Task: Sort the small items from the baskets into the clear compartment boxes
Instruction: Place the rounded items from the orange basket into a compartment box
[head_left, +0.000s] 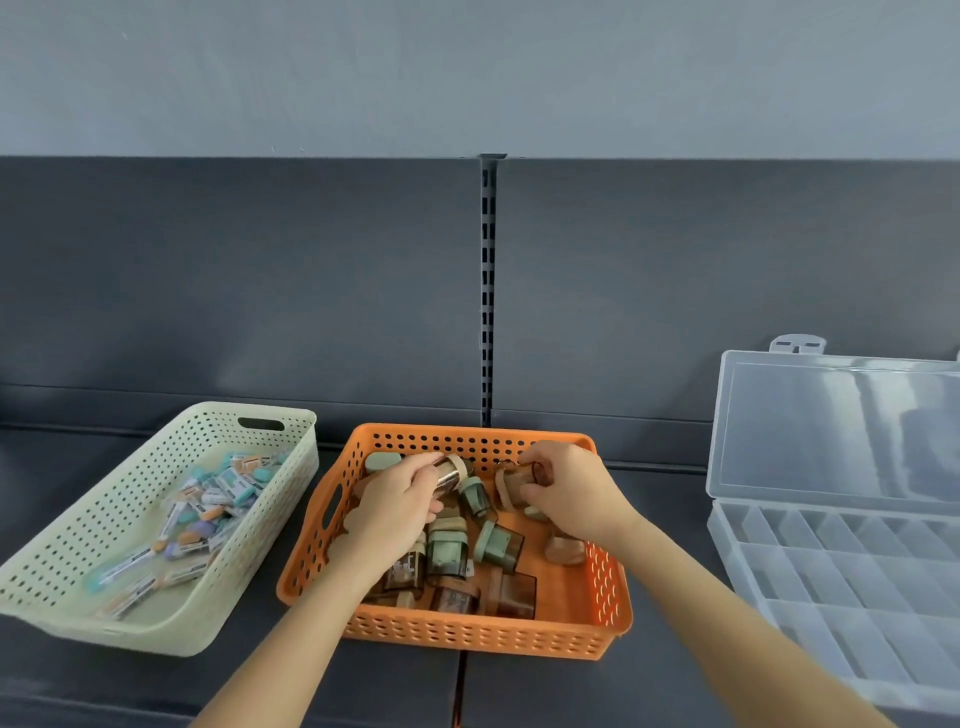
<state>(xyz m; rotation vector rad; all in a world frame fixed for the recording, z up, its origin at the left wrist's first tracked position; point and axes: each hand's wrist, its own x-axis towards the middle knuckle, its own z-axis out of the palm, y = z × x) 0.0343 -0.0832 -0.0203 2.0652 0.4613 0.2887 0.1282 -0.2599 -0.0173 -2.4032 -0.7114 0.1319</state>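
An orange perforated basket (483, 636) sits in the middle, holding several small green, beige and brown sharpener-like items (498, 543). Both my hands are inside it near its far wall. My left hand (397, 496) grips a brown item with a beige cap (453, 472). My right hand (566, 488) curls around a beige and brown item (511, 486). To the right lies an open clear compartment box (831, 577), its compartments bare and its lid (836, 426) leaning back.
A pale green perforated basket (67, 587) at the left holds several small pastel wrapped erasers (208, 514). Everything rests on a dark grey shelf (405, 686) with a dark back panel and a slotted upright (487, 291) behind the orange basket.
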